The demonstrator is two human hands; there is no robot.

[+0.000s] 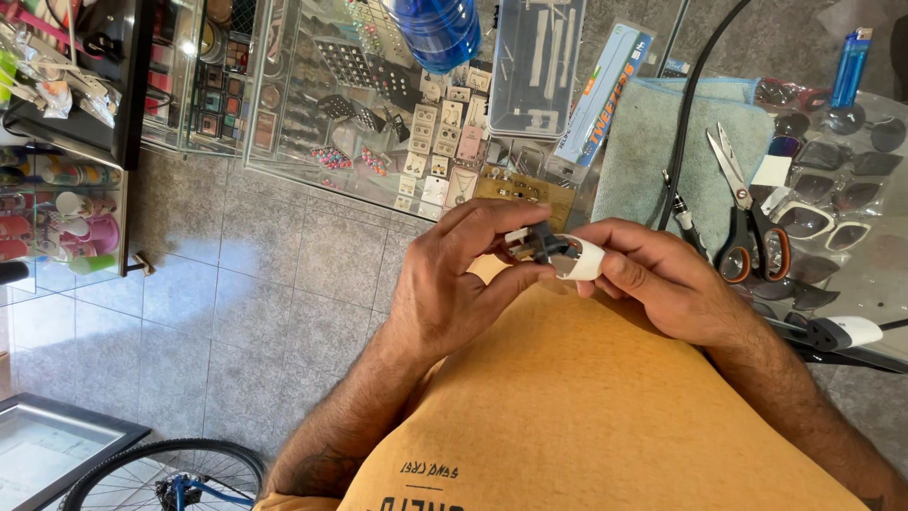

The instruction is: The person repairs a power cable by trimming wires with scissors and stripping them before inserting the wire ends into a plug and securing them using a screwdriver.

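Head view: a white plug housing [584, 259] with a black insert [548, 243] is held over the lap.

Its long axis runs sideways; the housing is pinched closed by the right hand [662, 279], the insert gripped by the left hand [463, 270], scissors [747, 213] lying beyond.

Grey tiled floor [274, 284], daylight patches. Glass display cabinet [378, 114] holds earring cards. Glass desk [851, 246] at right. Bicycle wheel [170, 478] bottom left.
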